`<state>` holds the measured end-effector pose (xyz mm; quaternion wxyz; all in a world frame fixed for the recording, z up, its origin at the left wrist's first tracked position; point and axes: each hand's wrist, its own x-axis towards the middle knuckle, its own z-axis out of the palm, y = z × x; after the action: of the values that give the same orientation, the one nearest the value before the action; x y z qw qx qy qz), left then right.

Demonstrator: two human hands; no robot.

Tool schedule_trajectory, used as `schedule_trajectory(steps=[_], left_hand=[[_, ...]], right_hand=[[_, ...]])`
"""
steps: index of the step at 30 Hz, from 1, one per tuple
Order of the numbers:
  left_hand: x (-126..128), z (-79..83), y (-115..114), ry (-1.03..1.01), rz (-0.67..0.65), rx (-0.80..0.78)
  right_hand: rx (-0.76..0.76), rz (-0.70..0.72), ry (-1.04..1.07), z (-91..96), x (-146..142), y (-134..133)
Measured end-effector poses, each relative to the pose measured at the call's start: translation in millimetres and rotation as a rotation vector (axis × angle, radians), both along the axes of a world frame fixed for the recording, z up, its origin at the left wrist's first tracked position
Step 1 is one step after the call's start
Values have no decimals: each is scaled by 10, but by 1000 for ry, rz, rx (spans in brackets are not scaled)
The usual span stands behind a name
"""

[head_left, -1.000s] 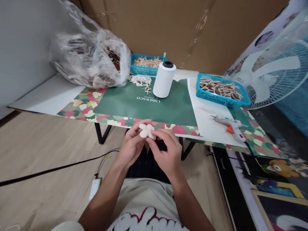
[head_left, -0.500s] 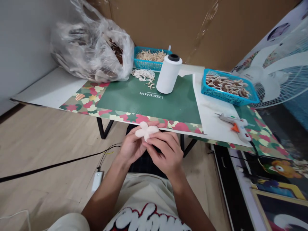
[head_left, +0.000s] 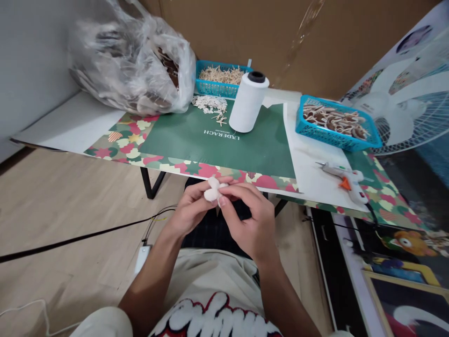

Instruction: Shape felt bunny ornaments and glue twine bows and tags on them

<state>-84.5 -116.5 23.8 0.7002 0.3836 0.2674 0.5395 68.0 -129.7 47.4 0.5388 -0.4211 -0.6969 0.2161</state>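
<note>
A small white fuzzy piece with rounded lobes, petal-like (head_left: 212, 193), is held between both hands just in front of the table's near edge. My left hand (head_left: 191, 208) is closed on its left side, the thumb beneath and the fingers behind it. From the right, my right hand (head_left: 247, 215) pinches it with thumb and forefinger. The fingers hide part of its right side. Beyond the hands, a white thread cone (head_left: 248, 103) with a black top stands on the green sheet (head_left: 182, 140).
A blue basket (head_left: 219, 89) of thin pale strips stands at the back. Another blue basket (head_left: 321, 133) with brown-and-white pieces is at right, near a fan (head_left: 400, 103) and a glue gun (head_left: 345, 180). A full plastic bag (head_left: 129, 70) sits left, beside small white pieces (head_left: 209, 104).
The white piece has been turned in the fingers, and its lobes now point differently. My left thumb has closed over it, and my right hand has shifted slightly right. The view has moved slightly.
</note>
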Motion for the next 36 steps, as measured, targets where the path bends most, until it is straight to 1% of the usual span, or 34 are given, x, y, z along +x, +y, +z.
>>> schedule_trajectory(steps=[3, 6, 9, 12, 15, 21, 27, 30, 33, 36], left_hand=[[-46, -33, -14, 64, -8, 62], [-91, -55, -28, 136, -17, 106], [-97, -39, -37, 185, -5, 142], [-65, 5, -40, 171, 12, 138], [-31, 41, -44, 139, 15, 139], [5, 55, -68, 116, 48, 128], [27, 61, -92, 157, 103, 132], [38, 98, -105, 196, 158, 129], [39, 139, -115, 172, 159, 112], [17, 153, -116, 58, 86, 15]], right_hand=[[-23, 24, -37, 56, 37, 5], [23, 29, -81, 84, 72, 18], [67, 5, -129, 97, 86, 29], [75, -39, -164, 102, 76, 23], [113, -71, -131, 93, 53, 2], [184, -118, -110, 60, 24, -43], [329, -186, -173, 81, 29, -56], [379, -182, -217, 91, 43, -58], [341, -149, -127, 83, 62, -68], [228, -110, 21, 82, 77, -89]])
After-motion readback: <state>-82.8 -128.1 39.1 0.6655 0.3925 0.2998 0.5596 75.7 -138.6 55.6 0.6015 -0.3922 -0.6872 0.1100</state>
